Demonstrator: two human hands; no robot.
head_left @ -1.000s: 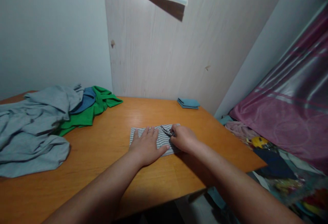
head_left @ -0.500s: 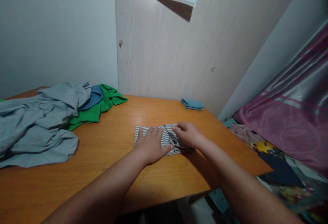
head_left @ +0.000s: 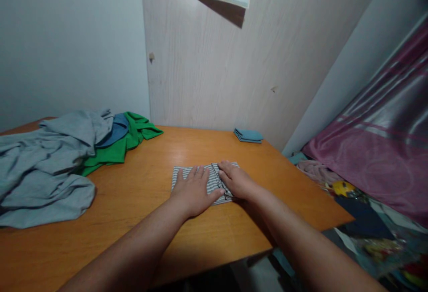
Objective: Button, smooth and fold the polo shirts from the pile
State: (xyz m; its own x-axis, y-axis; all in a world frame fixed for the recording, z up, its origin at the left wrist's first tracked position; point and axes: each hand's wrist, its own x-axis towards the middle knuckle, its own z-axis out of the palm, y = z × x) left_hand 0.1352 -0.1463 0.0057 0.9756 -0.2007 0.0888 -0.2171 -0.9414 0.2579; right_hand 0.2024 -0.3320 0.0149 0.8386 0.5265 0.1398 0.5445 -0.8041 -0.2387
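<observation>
A folded grey-and-white striped cloth (head_left: pixel 214 185) with dark trim across it lies flat on the wooden table, in front of me. My left hand (head_left: pixel 193 194) rests palm down on its left part with the fingers spread. On the right part lies my right hand (head_left: pixel 236 179), its fingers stretched out and pressed down on the cloth beside the dark trim. Much of the cloth is hidden under both hands, and neither hand is gripping it.
The orange-brown wooden table (head_left: pixel 140 203) bears a heap of grey clothing (head_left: pixel 43 162) at left, with a green garment (head_left: pixel 115 151) and a blue piece (head_left: pixel 115 130) beside it. A folded blue cloth (head_left: pixel 248 135) lies at the back right. Pink shiny fabric (head_left: pixel 364 149) hangs beyond the right edge.
My right hand has come down and slightly left, from holding the cloth's raised right part to lying flat on it. My left hand stays in place. The view has shifted a little.
</observation>
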